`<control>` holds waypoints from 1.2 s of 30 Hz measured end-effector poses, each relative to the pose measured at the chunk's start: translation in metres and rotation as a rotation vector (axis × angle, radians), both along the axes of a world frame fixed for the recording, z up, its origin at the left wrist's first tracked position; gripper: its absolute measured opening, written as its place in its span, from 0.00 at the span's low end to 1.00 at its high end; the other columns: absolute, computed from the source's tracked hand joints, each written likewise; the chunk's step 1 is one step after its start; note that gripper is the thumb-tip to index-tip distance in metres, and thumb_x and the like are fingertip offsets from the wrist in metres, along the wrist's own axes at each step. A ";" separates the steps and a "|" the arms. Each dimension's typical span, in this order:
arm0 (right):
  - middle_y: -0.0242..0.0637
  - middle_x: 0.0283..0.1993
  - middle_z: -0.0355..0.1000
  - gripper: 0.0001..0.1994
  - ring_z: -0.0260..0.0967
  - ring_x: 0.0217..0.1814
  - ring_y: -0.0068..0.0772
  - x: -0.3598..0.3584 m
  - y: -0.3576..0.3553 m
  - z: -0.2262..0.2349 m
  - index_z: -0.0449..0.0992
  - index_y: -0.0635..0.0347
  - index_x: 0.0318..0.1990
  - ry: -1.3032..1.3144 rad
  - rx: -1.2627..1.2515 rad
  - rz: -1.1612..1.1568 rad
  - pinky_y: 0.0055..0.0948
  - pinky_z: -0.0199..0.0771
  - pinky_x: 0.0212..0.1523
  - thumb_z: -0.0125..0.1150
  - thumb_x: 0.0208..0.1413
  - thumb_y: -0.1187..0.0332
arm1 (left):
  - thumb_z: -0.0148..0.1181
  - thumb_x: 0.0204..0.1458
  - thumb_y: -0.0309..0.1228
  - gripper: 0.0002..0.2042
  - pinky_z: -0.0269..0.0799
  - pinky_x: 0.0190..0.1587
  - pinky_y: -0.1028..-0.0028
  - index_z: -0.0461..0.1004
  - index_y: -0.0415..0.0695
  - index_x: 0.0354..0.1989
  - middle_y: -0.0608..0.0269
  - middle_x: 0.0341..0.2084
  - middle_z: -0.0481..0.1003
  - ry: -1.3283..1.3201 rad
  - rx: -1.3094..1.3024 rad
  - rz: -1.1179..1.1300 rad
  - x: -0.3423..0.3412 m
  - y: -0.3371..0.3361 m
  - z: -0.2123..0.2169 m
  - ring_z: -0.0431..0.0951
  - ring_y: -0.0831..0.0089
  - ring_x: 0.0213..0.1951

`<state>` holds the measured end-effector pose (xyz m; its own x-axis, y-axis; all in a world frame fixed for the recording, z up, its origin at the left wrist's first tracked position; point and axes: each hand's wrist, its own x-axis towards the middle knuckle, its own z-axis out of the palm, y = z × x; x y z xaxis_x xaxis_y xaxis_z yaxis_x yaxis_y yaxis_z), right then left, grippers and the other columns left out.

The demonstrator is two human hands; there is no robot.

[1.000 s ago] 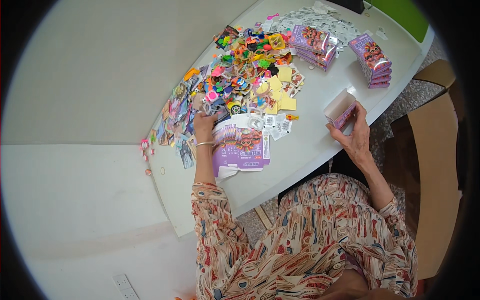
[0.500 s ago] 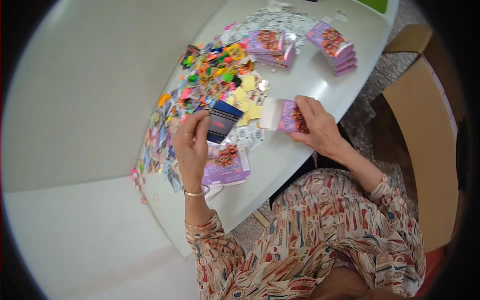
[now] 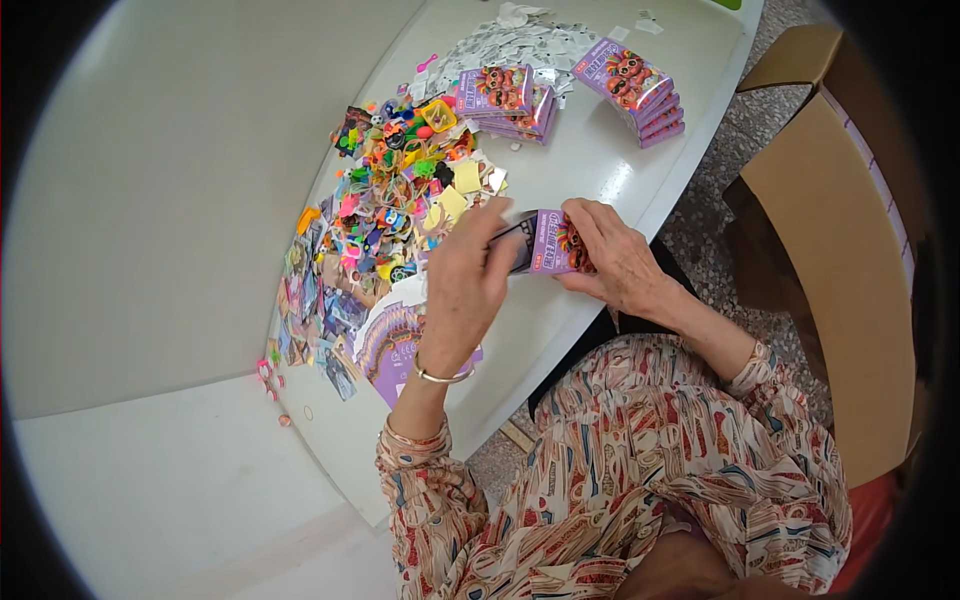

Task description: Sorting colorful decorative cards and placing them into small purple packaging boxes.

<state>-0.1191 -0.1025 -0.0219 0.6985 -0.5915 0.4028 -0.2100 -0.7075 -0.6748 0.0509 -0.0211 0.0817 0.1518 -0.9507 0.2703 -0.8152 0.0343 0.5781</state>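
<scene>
Left grip (image 3: 463, 275): fingers and thumb nearly together, pinching the dark card (image 3: 524, 246); fingertips partly blurred. Your wrist carries a metal bangle (image 3: 437, 379).

Right grip (image 3: 620, 262): half curled, thumb below and fingers above, holding the small purple carton (image 3: 548, 240) by its right end.

Dark card, film-strip border: between your two grips, meeting the carton's left end; you cannot tell how far in it sits.

Fanned purple carton blanks (image 3: 385, 350): just left of your left grip and partly beneath that forearm, flat on the white bench (image 3: 570, 165).

Heap of small plastic toys, mixed colours (image 3: 385, 190): beyond and left of your left grip.

Yellow paper squares (image 3: 467, 178): just beyond your left grip, at the heap's near right edge.

Picture cards, overlapping (image 3: 300, 290): well left of your left grip.

Purple boxes, two stacks: one (image 3: 497, 90) beyond your left grip, one (image 3: 625, 78) beyond your right.

White printed slips (image 3: 500, 45), spread: farthest beyond both grips.

Open cardboard box (image 3: 830, 250): right of your right grip, beside the bench.
</scene>
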 end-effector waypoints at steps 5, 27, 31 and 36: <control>0.51 0.54 0.63 0.42 0.64 0.55 0.54 -0.002 -0.002 -0.002 0.55 0.66 0.61 0.003 0.107 -0.002 0.40 0.71 0.52 0.73 0.40 0.65 | 0.60 0.52 0.21 0.11 0.72 0.34 0.72 0.74 0.37 0.44 0.55 0.27 0.75 0.296 -0.056 0.193 0.013 0.012 -0.014 0.76 0.74 0.25; 0.50 0.47 0.65 0.40 0.69 0.48 0.52 -0.005 -0.011 -0.008 0.57 0.66 0.59 -0.044 0.147 -0.152 0.40 0.72 0.46 0.74 0.40 0.61 | 0.62 0.50 0.26 0.08 0.70 0.36 0.65 0.77 0.40 0.39 0.54 0.32 0.76 0.291 -0.034 0.211 0.026 -0.036 -0.015 0.75 0.58 0.36; 0.49 0.47 0.66 0.40 0.70 0.47 0.51 -0.005 -0.010 -0.010 0.57 0.66 0.59 -0.080 0.156 -0.190 0.40 0.73 0.45 0.74 0.41 0.60 | 0.63 0.52 0.32 0.09 0.70 0.36 0.63 0.77 0.38 0.34 0.52 0.31 0.76 -0.055 0.002 0.297 0.080 -0.064 -0.057 0.74 0.56 0.34; 0.49 0.47 0.65 0.40 0.70 0.47 0.51 -0.002 -0.009 -0.007 0.57 0.65 0.58 -0.072 0.163 -0.185 0.40 0.73 0.45 0.74 0.41 0.60 | 0.65 0.48 0.36 0.15 0.66 0.30 0.57 0.72 0.35 0.21 0.48 0.17 0.70 -0.525 -0.210 0.220 0.091 -0.064 -0.097 0.71 0.50 0.24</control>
